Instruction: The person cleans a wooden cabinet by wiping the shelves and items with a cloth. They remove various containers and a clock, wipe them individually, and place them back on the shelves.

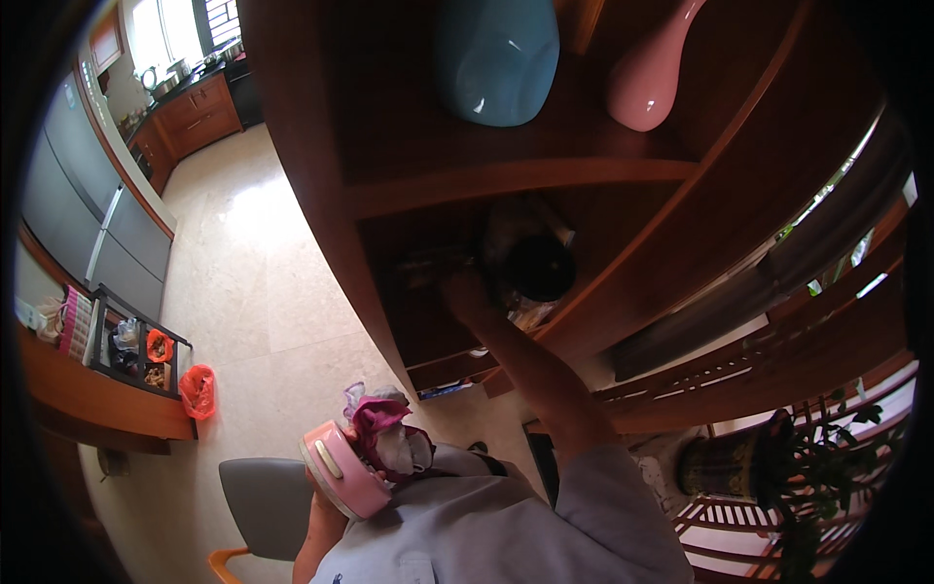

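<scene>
At my chest, my left hand [326, 504] grips a pink round container [350, 471] with a gold-coloured plate on its side. Bunched magenta cloth [381, 415] and pale cloth [400, 447] lie against it, partly over my fingers. My right hand [465, 293] reaches into a dark lower compartment of a wooden shelf unit [525, 174]. Beside that hand is a round black object [540, 268], and clear plastic wrapping [531, 312] lies below it. Deep shadow hides my right fingers and whatever they touch.
A blue vase [503, 66] and a pink vase [646, 84] stand on the shelf above. A grey chair [264, 504] is at lower left, near a red plastic bag [198, 392] and a black rack [139, 365]. A potted plant [719, 467] stands at right.
</scene>
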{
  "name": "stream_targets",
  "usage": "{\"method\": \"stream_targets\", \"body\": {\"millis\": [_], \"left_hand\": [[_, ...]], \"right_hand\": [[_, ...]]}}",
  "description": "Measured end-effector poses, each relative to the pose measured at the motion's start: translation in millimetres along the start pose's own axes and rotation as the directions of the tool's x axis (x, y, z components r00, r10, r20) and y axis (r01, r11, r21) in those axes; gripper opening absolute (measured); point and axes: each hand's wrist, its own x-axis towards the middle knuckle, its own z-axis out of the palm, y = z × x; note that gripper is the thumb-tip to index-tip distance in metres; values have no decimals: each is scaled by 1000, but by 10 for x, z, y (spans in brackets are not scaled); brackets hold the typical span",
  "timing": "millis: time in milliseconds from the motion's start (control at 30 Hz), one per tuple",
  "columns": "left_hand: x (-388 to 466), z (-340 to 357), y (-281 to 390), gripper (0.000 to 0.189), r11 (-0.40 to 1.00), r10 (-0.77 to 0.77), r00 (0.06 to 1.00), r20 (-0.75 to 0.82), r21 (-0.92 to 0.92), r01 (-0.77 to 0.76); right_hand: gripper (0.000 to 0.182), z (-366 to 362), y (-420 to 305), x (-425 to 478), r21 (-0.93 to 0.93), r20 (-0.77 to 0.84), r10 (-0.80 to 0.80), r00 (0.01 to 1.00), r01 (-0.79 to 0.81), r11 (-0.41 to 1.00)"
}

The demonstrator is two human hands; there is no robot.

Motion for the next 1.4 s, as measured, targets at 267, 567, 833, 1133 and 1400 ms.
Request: {"method": "stream_targets", "body": {"millis": [267,567,833,1133,1400], "left_hand": [[-98,-17,-42,81,888,-161,980,116,-417,195],[601,59,586,87,-236,149,660,737,-621,747],[571,293,906,91,-210,249,521,816,-480,852],[705,397,845,87,-58,147,520,841,-518,853],[761,412,968,78,186,152,510,847,-531,826]], "right_hand": [[21,-1114,-195,-810,651,-239,62,969,112,751],[63,-1380,-783,-2036,894,262,-247,933,-331,-302],[58,-943,-660,-2540,937,332,171,927,-303,-175],[66,-1438,102,-2459,500,49,-40,998,-59,-864],[48,-2260,114,-2010,985,-168,-399,902,144,-91]]}}
